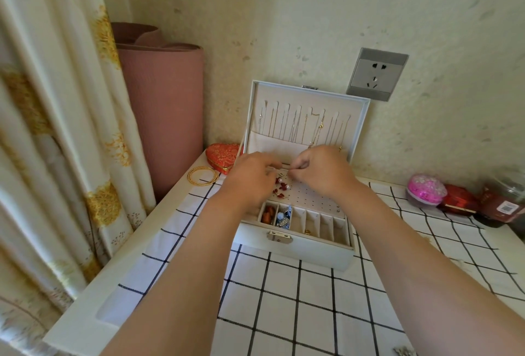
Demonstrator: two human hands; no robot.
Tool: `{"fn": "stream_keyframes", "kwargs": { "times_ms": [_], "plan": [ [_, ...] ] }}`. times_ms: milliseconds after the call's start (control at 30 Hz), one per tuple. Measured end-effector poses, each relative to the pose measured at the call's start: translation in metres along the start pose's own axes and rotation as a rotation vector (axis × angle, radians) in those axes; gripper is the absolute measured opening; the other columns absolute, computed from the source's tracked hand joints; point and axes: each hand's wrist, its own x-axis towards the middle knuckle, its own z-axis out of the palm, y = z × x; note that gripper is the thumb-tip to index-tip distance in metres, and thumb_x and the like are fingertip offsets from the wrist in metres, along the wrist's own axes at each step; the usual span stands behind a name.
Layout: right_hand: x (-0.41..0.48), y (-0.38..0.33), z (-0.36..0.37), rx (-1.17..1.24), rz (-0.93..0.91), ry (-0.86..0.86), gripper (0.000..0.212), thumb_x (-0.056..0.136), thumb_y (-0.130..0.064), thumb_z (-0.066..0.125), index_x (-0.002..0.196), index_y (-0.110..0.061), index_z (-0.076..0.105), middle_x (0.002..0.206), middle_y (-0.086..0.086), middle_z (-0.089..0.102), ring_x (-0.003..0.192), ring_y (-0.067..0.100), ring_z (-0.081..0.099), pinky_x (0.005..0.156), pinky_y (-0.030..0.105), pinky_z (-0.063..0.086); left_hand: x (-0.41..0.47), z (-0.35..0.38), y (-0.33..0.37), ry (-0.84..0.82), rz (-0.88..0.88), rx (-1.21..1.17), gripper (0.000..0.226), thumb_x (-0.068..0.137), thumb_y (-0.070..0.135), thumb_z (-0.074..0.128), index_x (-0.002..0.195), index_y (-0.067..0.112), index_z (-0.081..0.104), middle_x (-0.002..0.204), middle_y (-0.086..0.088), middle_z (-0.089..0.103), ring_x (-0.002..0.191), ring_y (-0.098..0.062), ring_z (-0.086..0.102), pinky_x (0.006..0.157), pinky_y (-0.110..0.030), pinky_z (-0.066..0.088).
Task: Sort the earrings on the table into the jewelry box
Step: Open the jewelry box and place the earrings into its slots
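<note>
Over the open jewelry box (298,250), the left grip (250,176) and right grip (321,171) both pinch one thin earring (285,169) between them, just above the box's holed panel (312,196) where red earrings (279,192) lie.

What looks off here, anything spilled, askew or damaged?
Nothing stands out. The box is open, lid upright, chains hanging straight, nothing spilled. Only the bangles lie loose near the table's left edge, beside the heart box.
</note>
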Motion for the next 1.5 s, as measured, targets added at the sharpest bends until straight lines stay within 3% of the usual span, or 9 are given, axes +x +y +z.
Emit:
{"fn": "stream_keyframes", "kwargs": {
  "times_ms": [333, 567, 700, 833, 1033, 1133, 1233, 1333, 1500],
  "plan": [
    [-0.001, -0.003, 0.012, -0.171, -0.116, 0.064, 0.004, 0.085, -0.031, 0.075, 0.087, -0.029, 0.079, 0.089, -0.012, 0.074, 0.083, 0.006, 0.066, 0.078, 0.031, 0.055, -0.001, 0.002, -0.006, -0.121, 0.035, 0.174, 0.040, 0.092, 0.023, 0.052, 0.130, 0.035, 0.060, 0.142, 0.005, 0.047, 0.136, -0.017, 0.027, 0.113, -0.039, 0.027],
    [0.002, 0.002, 0.000, -0.065, -0.027, -0.157, 0.026, 0.090, -0.021, 0.057, 0.074, -0.013, 0.076, 0.077, 0.005, 0.072, 0.078, 0.024, 0.067, 0.067, 0.026, 0.050, 0.000, 0.004, -0.008, -0.115, 0.052, 0.215, 0.041, 0.094, 0.030, 0.053, 0.134, 0.032, 0.056, 0.142, 0.005, 0.046, 0.136, -0.017, 0.028, 0.110, -0.036, 0.028],
    [-0.005, -0.004, -0.011, -0.009, 0.011, -0.229, 0.026, 0.092, -0.019, 0.055, 0.092, -0.024, 0.081, 0.089, -0.024, 0.067, 0.091, 0.005, 0.065, 0.072, 0.013, 0.041, 0.001, 0.003, -0.007, -0.104, 0.052, 0.220, 0.037, 0.096, 0.032, 0.052, 0.132, 0.030, 0.058, 0.141, 0.004, 0.048, 0.134, -0.017, 0.032, 0.109, -0.036, 0.030],
    [-0.023, -0.007, -0.040, 0.006, 0.014, -0.191, 0.029, 0.095, -0.014, 0.053, 0.102, -0.028, 0.078, 0.118, -0.012, 0.069, 0.109, 0.002, 0.056, 0.093, 0.020, 0.037, -0.008, 0.002, 0.004, -0.028, 0.087, 0.250, 0.037, 0.095, 0.034, 0.054, 0.131, 0.026, 0.059, 0.138, 0.002, 0.053, 0.131, -0.019, 0.038, 0.109, -0.038, 0.035],
    [-0.065, 0.024, -0.097, 0.021, 0.093, -0.037, 0.024, 0.096, -0.015, 0.058, 0.108, -0.025, 0.076, 0.102, -0.015, 0.064, 0.098, 0.003, 0.060, 0.072, 0.004, 0.036, -0.032, 0.012, 0.050, -0.006, 0.231, 0.116, 0.034, 0.094, 0.032, 0.057, 0.128, 0.027, 0.061, 0.130, 0.006, 0.057, 0.125, -0.015, 0.041, 0.105, -0.033, 0.036],
    [-0.091, 0.050, -0.112, -0.014, 0.173, -0.020, 0.023, 0.097, -0.018, 0.057, 0.105, -0.030, 0.074, 0.096, -0.013, 0.065, 0.094, 0.007, 0.062, 0.074, 0.010, 0.042, -0.043, 0.031, 0.080, -0.051, 0.281, 0.104, 0.030, 0.095, 0.033, 0.056, 0.124, 0.030, 0.062, 0.121, 0.009, 0.058, 0.117, -0.012, 0.047, 0.097, -0.030, 0.040],
    [-0.114, 0.084, -0.120, -0.114, 0.249, -0.039, 0.028, 0.095, -0.018, 0.055, 0.094, -0.041, 0.070, 0.107, -0.009, 0.070, 0.106, 0.010, 0.064, 0.095, 0.029, 0.050, -0.051, 0.055, 0.113, -0.112, 0.290, 0.047, 0.026, 0.094, 0.031, 0.056, 0.119, 0.031, 0.065, 0.114, 0.013, 0.060, 0.107, -0.009, 0.053, 0.093, -0.031, 0.046],
    [-0.139, 0.111, -0.126, -0.232, 0.305, -0.110, 0.035, 0.093, -0.008, 0.052, 0.113, -0.029, 0.073, 0.123, -0.004, 0.065, 0.123, 0.014, 0.054, 0.103, 0.028, 0.043, -0.058, 0.088, 0.143, -0.194, 0.319, 0.051, 0.025, 0.095, 0.029, 0.055, 0.118, 0.030, 0.066, 0.115, 0.014, 0.063, 0.099, -0.007, 0.056, 0.091, -0.030, 0.049],
    [-0.165, 0.144, -0.125, -0.356, 0.349, -0.262, 0.049, 0.093, -0.011, 0.055, 0.139, -0.029, 0.057, 0.145, -0.003, 0.053, 0.132, 0.019, 0.051, 0.107, 0.037, 0.043, -0.057, 0.157, 0.160, -0.388, 0.326, 0.205, 0.035, 0.097, 0.027, 0.052, 0.130, 0.024, 0.061, 0.132, 0.000, 0.058, 0.124, -0.020, 0.051, 0.103, -0.039, 0.044]
  ]
}}
